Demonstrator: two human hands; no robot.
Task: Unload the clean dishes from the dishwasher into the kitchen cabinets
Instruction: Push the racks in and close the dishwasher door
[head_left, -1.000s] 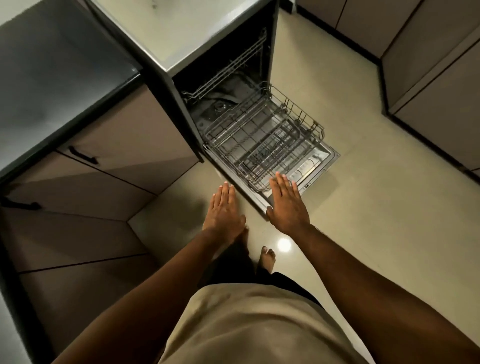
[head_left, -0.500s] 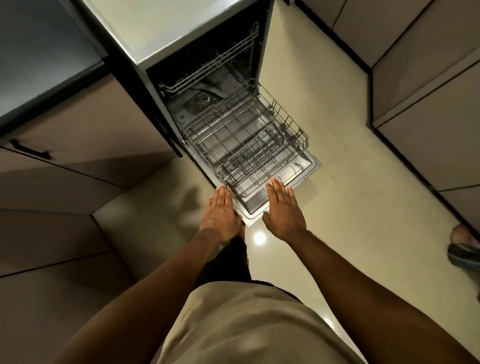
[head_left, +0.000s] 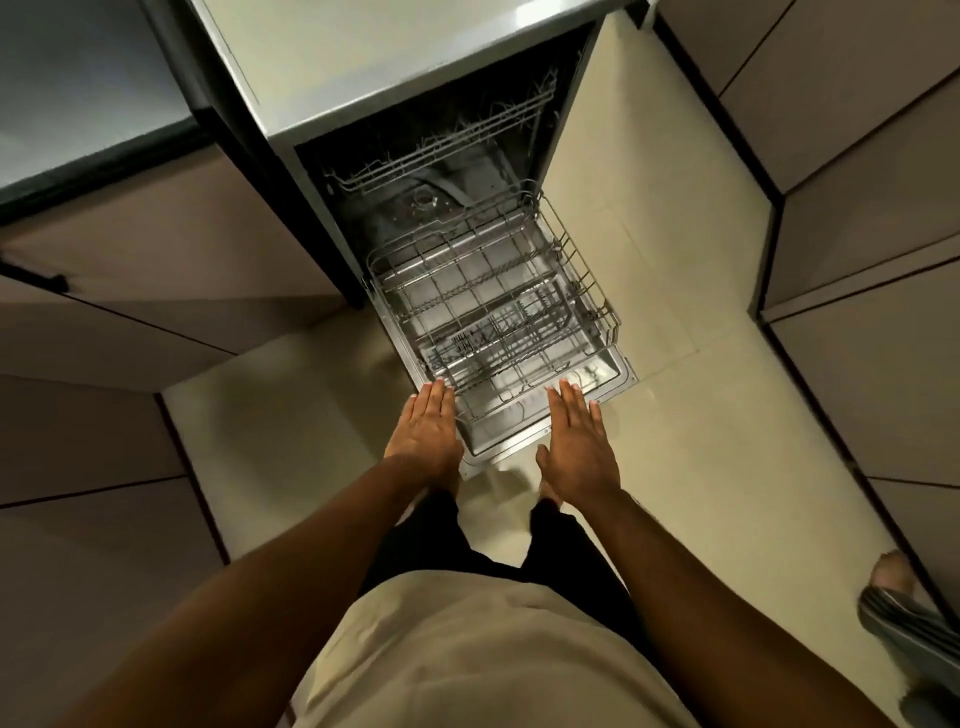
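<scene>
Head view, looking down: the dishwasher (head_left: 395, 67) stands open beside brown cabinets (head_left: 171, 228), its door (head_left: 621, 371) lowered flat and the lower rack (head_left: 493, 306) drawn out over it. The upper rack (head_left: 447, 140) sits inside the tub. The left hand (head_left: 426, 428) and the right hand (head_left: 576, 449) are flat with straight fingers, holding nothing, near the lower rack's front rim. Whether they touch it cannot be told.
</scene>
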